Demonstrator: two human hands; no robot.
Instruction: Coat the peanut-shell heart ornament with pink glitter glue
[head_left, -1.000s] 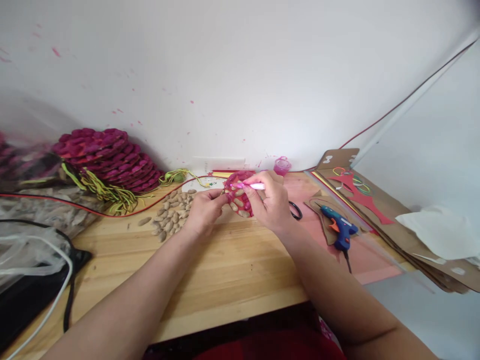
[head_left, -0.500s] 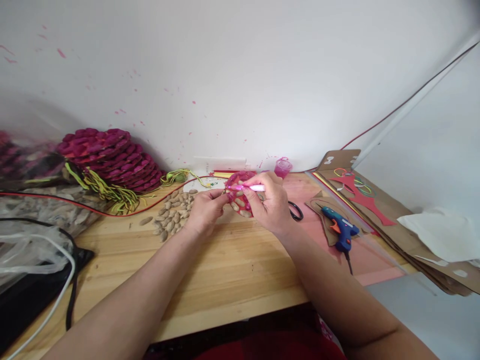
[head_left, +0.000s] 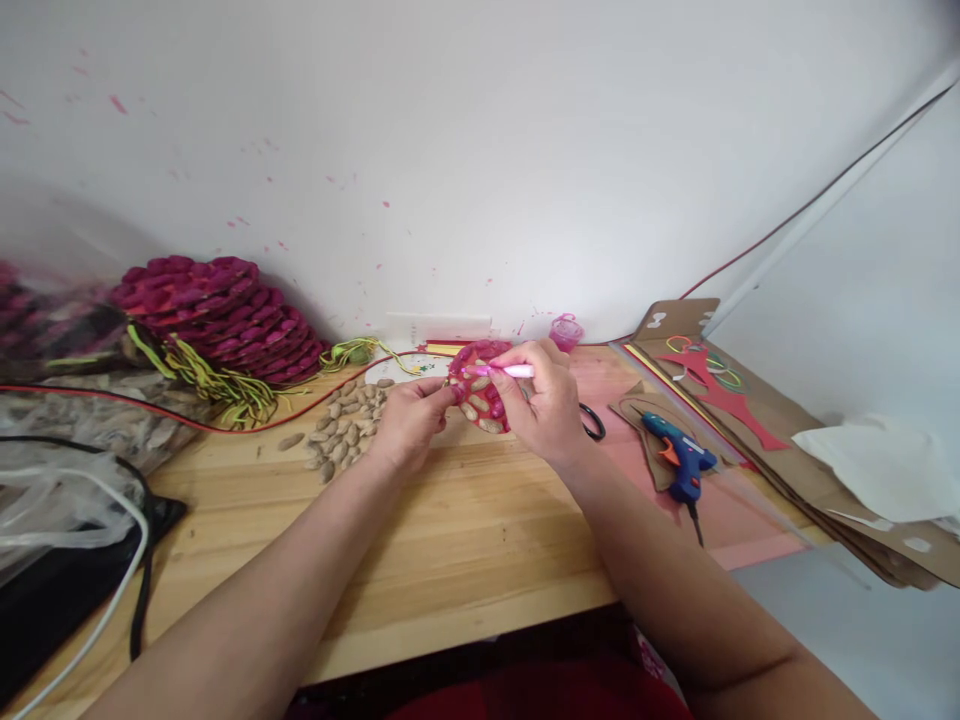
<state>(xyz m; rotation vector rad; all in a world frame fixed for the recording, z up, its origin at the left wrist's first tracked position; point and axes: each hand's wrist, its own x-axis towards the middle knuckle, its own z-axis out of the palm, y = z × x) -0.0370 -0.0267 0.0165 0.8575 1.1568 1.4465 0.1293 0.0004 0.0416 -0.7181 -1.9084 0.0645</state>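
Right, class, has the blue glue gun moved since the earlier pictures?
No. Judged against the pink sheet, the blue glue gun shows no shift either way; its nozzle points the same way.

Your right hand [head_left: 546, 402] sits slightly right of half a second ago; pink-and-white pen [head_left: 517, 371] shifted along, tip farther from left edge of red disc [head_left: 481, 386].
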